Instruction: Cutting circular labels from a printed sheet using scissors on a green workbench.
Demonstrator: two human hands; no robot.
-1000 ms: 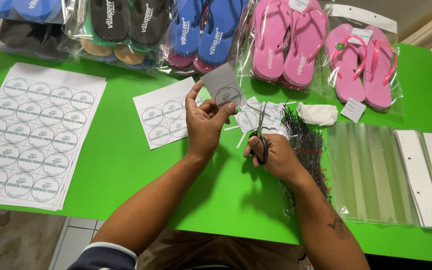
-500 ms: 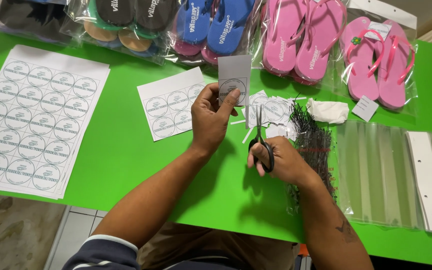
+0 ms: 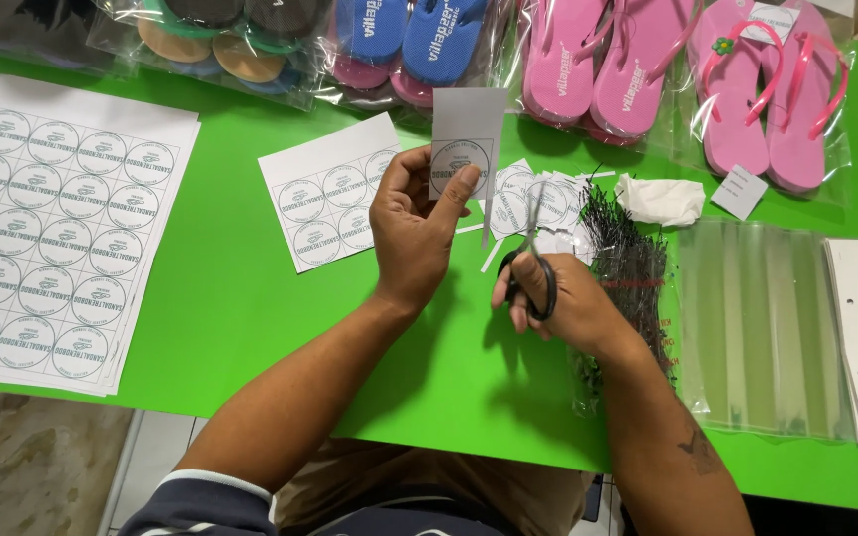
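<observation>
Head view: left hand (image 3: 414, 223) pinches white round-printed label (image 3: 467, 134); right hand (image 3: 560, 303) grips scissors (image 3: 531, 260).

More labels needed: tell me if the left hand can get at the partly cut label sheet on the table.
Probably yes: the partly cut label sheet lies uncovered just beside the left hand, though that hand holds a paper strip.

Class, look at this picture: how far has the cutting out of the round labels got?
Done: several cut labels lie loose on the green table. In hand: the left hand holds a paper piece with one round label, and the right hand holds scissors. Left: a part sheet and a full sheet remain uncut.
</observation>
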